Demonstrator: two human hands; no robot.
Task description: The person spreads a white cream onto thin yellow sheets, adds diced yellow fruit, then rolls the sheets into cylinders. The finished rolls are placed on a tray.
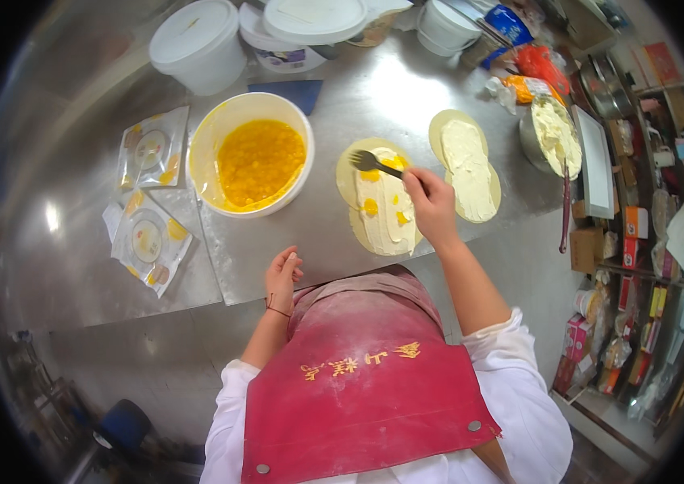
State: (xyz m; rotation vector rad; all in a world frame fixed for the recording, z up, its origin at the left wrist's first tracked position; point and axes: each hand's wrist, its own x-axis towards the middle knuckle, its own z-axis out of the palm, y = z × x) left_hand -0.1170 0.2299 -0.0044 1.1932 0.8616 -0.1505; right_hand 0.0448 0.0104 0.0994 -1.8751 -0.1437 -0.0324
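My right hand [431,206] grips the handle of a dark fork [374,164], its tines over the top of a pale round wrapper spread with white cream [380,211]. Yellow fruit pieces lie on that cream. My left hand [282,277] rests at the steel table's front edge [310,278], fingers loosely curled and holding nothing. A white bowl of yellow fruit chunks [252,153] stands to the left of the wrapper. A second cream-covered wrapper [466,165] lies to the right.
White lidded tubs [198,44] stand at the back of the table. Two flat plastic packets [151,198] lie at the left. A metal bowl of cream [553,133] with a red-handled tool sits at the right, next to packed shelves [648,242].
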